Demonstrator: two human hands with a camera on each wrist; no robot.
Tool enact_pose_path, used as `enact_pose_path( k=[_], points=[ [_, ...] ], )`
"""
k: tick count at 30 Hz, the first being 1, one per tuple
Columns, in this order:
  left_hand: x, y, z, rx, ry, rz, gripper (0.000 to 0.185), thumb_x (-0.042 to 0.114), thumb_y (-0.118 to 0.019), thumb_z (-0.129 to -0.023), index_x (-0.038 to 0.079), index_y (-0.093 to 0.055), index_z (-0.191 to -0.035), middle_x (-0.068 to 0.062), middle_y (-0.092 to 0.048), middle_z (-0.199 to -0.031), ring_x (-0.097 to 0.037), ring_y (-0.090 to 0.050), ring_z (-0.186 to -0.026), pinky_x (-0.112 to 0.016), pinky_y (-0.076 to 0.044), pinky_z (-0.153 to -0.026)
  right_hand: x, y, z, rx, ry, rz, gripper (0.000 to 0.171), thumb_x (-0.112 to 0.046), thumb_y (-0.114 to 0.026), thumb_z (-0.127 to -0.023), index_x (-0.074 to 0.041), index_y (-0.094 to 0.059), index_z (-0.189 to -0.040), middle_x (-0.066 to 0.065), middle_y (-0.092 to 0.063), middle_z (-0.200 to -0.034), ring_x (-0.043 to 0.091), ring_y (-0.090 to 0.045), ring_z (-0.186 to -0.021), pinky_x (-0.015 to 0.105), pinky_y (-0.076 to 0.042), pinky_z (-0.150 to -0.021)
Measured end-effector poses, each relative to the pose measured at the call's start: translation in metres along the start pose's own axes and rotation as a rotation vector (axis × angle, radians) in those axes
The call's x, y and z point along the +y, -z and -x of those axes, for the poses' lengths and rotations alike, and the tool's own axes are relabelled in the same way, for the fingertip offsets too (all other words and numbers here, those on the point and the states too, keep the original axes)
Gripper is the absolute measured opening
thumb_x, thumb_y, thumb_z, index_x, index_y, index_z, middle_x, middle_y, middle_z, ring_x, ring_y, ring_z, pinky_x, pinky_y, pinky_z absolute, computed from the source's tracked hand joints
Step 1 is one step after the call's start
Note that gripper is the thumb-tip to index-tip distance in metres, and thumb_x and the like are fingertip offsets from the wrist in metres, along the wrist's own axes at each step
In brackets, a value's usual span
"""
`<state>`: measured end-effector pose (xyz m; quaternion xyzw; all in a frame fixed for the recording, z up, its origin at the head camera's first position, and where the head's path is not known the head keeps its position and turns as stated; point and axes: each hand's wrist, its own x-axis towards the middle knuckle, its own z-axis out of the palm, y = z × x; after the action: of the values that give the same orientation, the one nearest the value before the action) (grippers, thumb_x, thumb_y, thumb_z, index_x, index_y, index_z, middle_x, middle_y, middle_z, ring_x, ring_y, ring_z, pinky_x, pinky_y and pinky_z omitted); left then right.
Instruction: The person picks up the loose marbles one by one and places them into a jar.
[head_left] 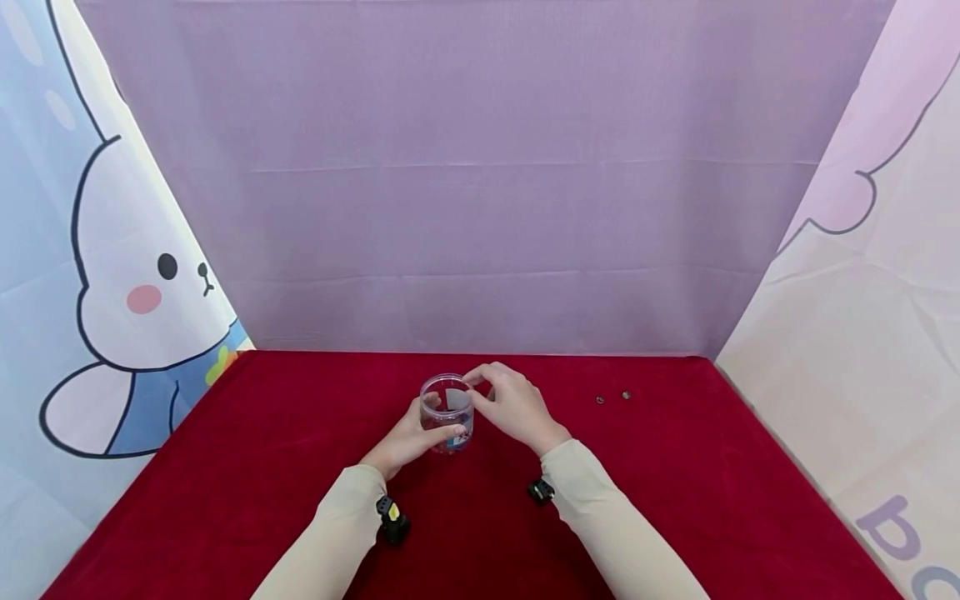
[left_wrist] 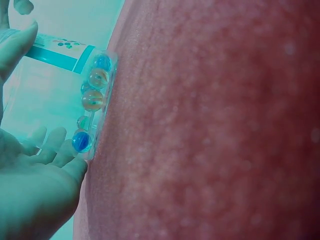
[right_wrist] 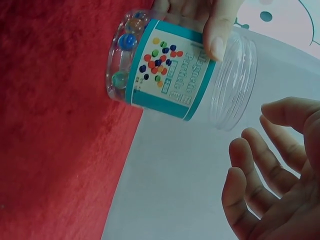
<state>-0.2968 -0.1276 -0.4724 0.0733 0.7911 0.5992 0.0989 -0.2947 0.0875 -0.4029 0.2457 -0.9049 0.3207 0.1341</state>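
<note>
A clear plastic jar (head_left: 448, 406) with a wide open mouth stands upright on the red cloth. My left hand (head_left: 408, 437) grips its side, with the thumb across the front near the label (right_wrist: 167, 70). Several glass marbles (left_wrist: 92, 100), blue, amber and greenish, lie at the bottom of the jar. My right hand (head_left: 517, 406) hovers beside the jar's rim, fingers loosely bent. In the right wrist view its thumb and fingers are spread apart close to the mouth, and nothing shows between them.
Two small round things, a first marble-like piece (head_left: 600, 399) and a second one (head_left: 626, 395), lie on the red cloth (head_left: 675, 500) right of the jar. A purple curtain (head_left: 480, 183) closes off the back; printed sheets hang at both sides.
</note>
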Motion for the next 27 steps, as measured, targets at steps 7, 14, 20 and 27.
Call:
enact_pose_path(
  k=[7, 14, 20, 27],
  points=[
    [-0.001, 0.000, 0.000, 0.008, -0.001, -0.011, 0.099, 0.046, -0.081, -0.082, 0.008, -0.024, -0.153, -0.014, -0.037, -0.151, -0.035, -0.037, -0.136, -0.061, -0.037, -0.106, 0.006, 0.005, 0.003, 0.023, 0.009, 0.013, 0.022, -0.024, -0.071, -0.095, -0.020, -0.070, -0.117, -0.006, -0.065, -0.111, 0.006, -0.058, -0.075, 0.029, -0.053, -0.067],
    [0.000, 0.001, 0.001, 0.008, 0.007, -0.025, 0.099, 0.049, -0.081, -0.081, 0.009, -0.025, -0.152, -0.013, -0.037, -0.151, -0.034, -0.037, -0.136, -0.059, -0.039, -0.105, 0.019, 0.012, 0.009, 0.016, -0.044, 0.034, 0.022, -0.025, -0.072, -0.095, -0.022, -0.070, -0.116, -0.007, -0.064, -0.110, 0.007, -0.056, -0.073, 0.029, -0.051, -0.062],
    [0.000, 0.001, 0.002, 0.005, 0.003, -0.024, 0.100, 0.050, -0.081, -0.081, 0.010, -0.025, -0.153, -0.012, -0.036, -0.152, -0.035, -0.035, -0.137, -0.061, -0.038, -0.106, 0.036, 0.020, 0.014, 0.001, -0.097, 0.054, 0.021, -0.026, -0.071, -0.095, -0.023, -0.070, -0.116, -0.009, -0.064, -0.111, 0.006, -0.056, -0.074, 0.031, -0.051, -0.065],
    [-0.001, 0.002, 0.002, 0.001, -0.005, -0.020, 0.100, 0.049, -0.081, -0.081, 0.011, -0.024, -0.154, -0.011, -0.035, -0.153, -0.033, -0.034, -0.138, -0.059, -0.038, -0.106, 0.055, 0.031, 0.023, 0.001, -0.143, 0.079, 0.020, -0.022, -0.071, -0.094, -0.025, -0.071, -0.114, -0.007, -0.064, -0.110, 0.007, -0.058, -0.075, 0.034, -0.051, -0.066]
  ],
)
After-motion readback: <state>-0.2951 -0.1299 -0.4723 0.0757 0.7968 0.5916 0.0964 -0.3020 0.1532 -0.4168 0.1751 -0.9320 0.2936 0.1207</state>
